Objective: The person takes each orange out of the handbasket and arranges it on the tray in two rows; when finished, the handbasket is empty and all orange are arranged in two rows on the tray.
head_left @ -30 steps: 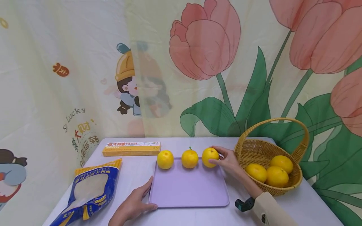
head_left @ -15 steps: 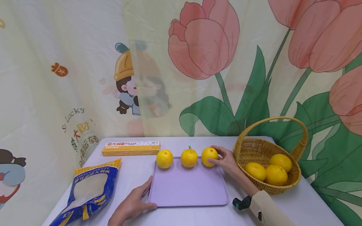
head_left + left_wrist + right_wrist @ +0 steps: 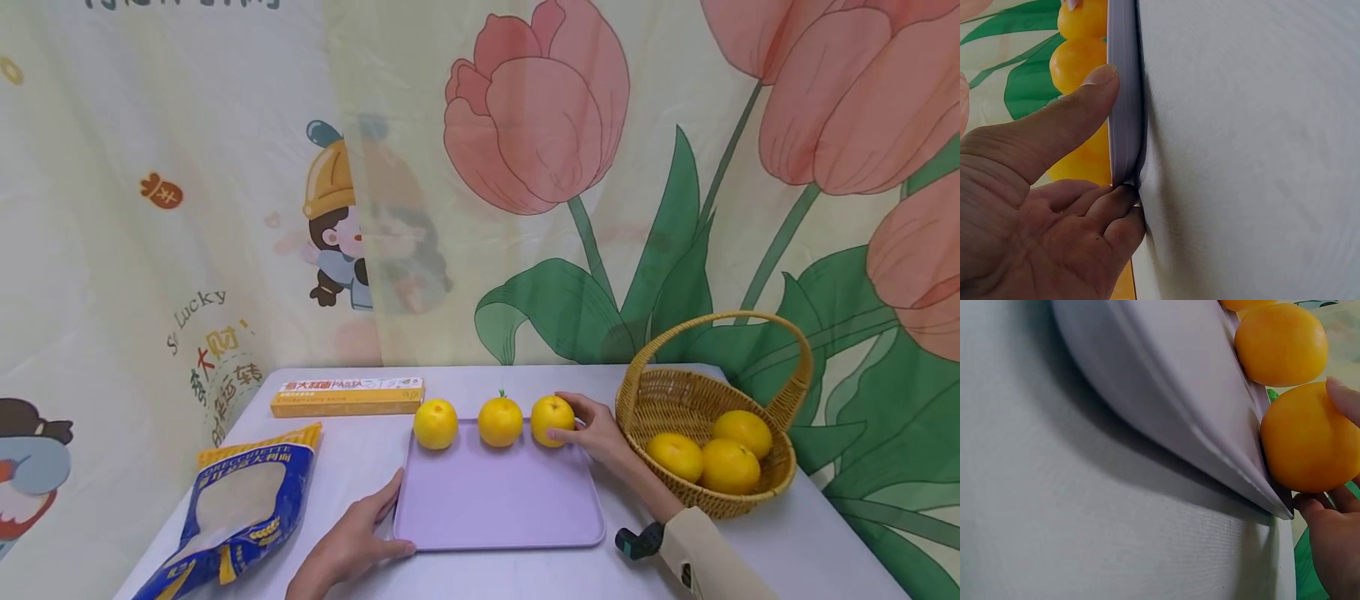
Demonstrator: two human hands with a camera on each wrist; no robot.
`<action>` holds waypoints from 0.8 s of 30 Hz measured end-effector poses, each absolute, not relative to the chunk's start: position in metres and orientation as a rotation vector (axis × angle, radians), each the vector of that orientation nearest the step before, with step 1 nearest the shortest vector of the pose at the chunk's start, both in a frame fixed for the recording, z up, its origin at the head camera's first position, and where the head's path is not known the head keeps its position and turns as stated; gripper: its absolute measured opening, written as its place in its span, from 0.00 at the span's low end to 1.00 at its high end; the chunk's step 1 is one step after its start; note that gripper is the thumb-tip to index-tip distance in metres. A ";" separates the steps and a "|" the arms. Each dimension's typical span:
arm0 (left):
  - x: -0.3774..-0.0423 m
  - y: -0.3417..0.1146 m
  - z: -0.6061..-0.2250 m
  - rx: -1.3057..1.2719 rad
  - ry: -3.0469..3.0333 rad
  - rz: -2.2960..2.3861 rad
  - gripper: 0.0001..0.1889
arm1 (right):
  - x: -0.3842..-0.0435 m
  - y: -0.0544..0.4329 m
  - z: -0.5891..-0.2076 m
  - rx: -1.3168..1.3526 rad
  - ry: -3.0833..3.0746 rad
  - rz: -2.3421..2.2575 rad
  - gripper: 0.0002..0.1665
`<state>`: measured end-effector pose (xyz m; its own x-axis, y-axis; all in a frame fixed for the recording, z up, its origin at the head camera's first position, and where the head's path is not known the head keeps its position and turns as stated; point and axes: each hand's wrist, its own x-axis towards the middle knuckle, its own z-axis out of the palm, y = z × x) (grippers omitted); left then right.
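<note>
Three oranges stand in a row along the far edge of a pale purple tray [image 3: 498,508]: a left one [image 3: 436,424], a middle one [image 3: 500,421] with a green stem, and a right one [image 3: 552,421]. My right hand [image 3: 596,429] holds the right orange from its right side, thumb in front; the right wrist view shows the thumb and fingers about this orange [image 3: 1310,437], which sits at the tray's corner. My left hand [image 3: 356,533] grips the tray's near left corner, its thumb [image 3: 1079,115] on the front edge and its fingers at the left side.
A wicker basket [image 3: 675,392] with three more oranges [image 3: 729,467] stands to the right, close to my right forearm. On the left lie a blue and yellow pasta bag [image 3: 247,500] and, behind it, an orange and white pasta box [image 3: 347,397]. A printed curtain hangs behind the table.
The view has shifted slightly. Both hands keep their places on the tray corner and the right orange, and the row of oranges looks the same.
</note>
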<state>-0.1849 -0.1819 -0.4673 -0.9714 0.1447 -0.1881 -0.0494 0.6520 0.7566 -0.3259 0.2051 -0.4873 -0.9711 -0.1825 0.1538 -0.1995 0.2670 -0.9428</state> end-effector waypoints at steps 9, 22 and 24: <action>-0.182 -0.182 -0.468 0.091 2.639 1.206 0.60 | -0.324 0.206 -0.492 0.425 -2.502 1.832 0.49; -0.181 -0.185 -0.468 0.110 2.654 1.204 0.60 | -0.314 0.204 -0.485 0.421 -2.464 1.829 0.55; -0.182 -0.185 -0.467 0.128 2.659 1.210 0.60 | -0.311 0.205 -0.480 0.414 -2.439 1.812 0.57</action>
